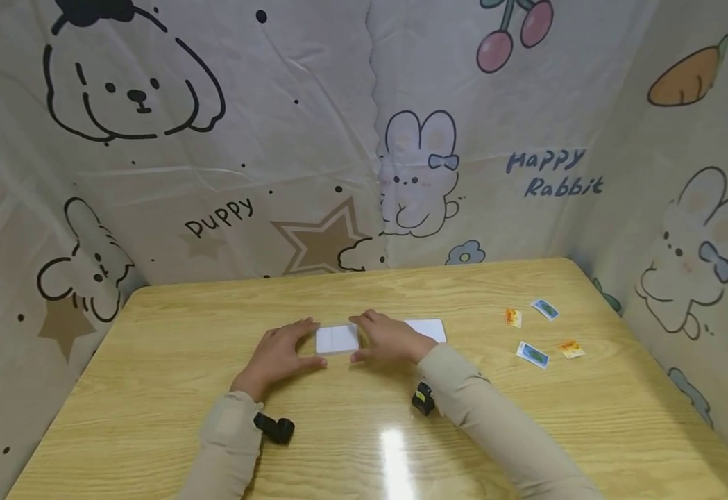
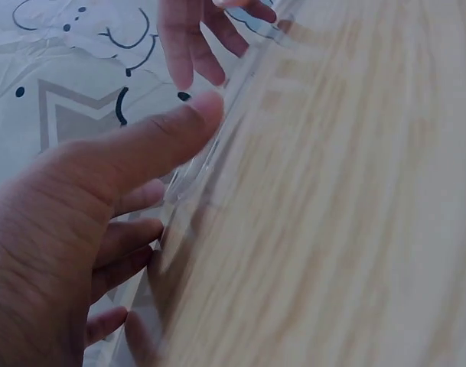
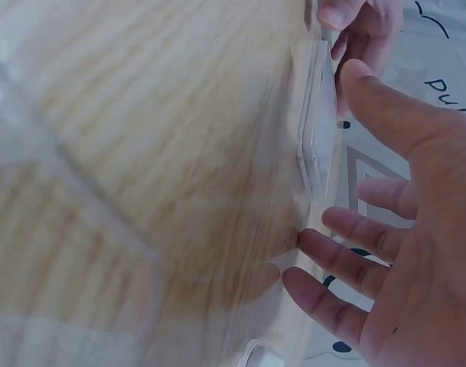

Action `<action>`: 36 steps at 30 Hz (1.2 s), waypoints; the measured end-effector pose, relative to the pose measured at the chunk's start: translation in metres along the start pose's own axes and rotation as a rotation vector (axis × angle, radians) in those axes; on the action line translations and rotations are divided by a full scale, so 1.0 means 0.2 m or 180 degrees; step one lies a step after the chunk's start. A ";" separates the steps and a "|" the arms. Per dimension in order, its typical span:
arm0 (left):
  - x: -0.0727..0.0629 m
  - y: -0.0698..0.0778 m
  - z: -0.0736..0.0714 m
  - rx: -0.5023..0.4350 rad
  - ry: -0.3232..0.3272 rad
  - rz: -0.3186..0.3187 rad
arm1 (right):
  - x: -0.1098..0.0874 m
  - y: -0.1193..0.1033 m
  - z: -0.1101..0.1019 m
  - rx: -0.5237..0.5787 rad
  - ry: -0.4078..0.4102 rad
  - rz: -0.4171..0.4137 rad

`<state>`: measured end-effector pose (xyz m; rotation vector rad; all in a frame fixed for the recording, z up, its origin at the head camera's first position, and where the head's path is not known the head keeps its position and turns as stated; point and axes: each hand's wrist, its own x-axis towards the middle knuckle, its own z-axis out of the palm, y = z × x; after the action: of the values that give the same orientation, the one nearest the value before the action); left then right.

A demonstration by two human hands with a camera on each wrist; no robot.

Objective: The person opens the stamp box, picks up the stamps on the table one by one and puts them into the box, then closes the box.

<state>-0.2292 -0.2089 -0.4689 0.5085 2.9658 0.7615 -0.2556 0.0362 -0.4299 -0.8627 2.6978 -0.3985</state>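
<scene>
A small flat white rectangle with a clear rim, like a transparent plastic case, lies on the table between my two hands. My left hand rests at its left end, thumb and fingers spread apart. On the other side my right hand is at its right edge, its fingers loosely bent and apart. Seen in the right wrist view, the case lies flat beyond the right fingertips. A second white flat piece lies to the right, partly hidden behind the right hand.
Several small picture cards lie at the right: two blue ones and two orange ones. The wooden table meets a printed cloth at the back and sides. A black wrist camera sits on the left sleeve.
</scene>
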 end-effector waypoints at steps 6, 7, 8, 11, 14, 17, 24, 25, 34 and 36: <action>0.00 -0.01 0.02 0.0001 0.0070 -0.0002 | 0.04 0.00 0.01 -0.0119 0.0008 0.0075; 0.00 -0.02 0.03 -0.0008 0.0079 -0.0010 | 0.05 0.00 0.02 -0.0151 0.0021 0.0070; -0.01 -0.02 0.03 -0.0008 0.0088 -0.0014 | 0.06 0.00 0.03 -0.0176 0.0031 0.0062; -0.01 -0.02 0.03 -0.0021 0.0117 -0.0018 | 0.08 0.00 0.04 -0.0241 0.0066 0.0029; -0.01 -0.01 0.03 -0.0058 0.0130 -0.0011 | 0.09 0.01 0.04 -0.0223 0.0066 0.0031; 0.00 -0.01 0.03 -0.0086 0.0123 0.0000 | 0.10 0.01 0.03 -0.0155 0.0030 0.0039; 0.00 -0.01 0.03 -0.0096 0.0091 -0.0039 | 0.12 0.04 0.04 -0.0077 0.0016 -0.0018; 0.00 -0.02 0.03 -0.0105 0.0081 -0.0053 | 0.12 0.04 0.04 -0.0072 0.0035 -0.0031; 0.01 -0.02 0.03 -0.0143 0.0013 -0.0077 | 0.11 0.03 0.05 0.0092 0.0095 -0.0158; 0.01 -0.02 0.02 -0.0172 0.0020 -0.0076 | 0.11 0.02 0.05 0.0100 0.0106 -0.0145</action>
<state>-0.2313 -0.2103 -0.4749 0.4678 2.9422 0.8401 -0.2728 0.0250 -0.4441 -0.9181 2.6987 -0.4680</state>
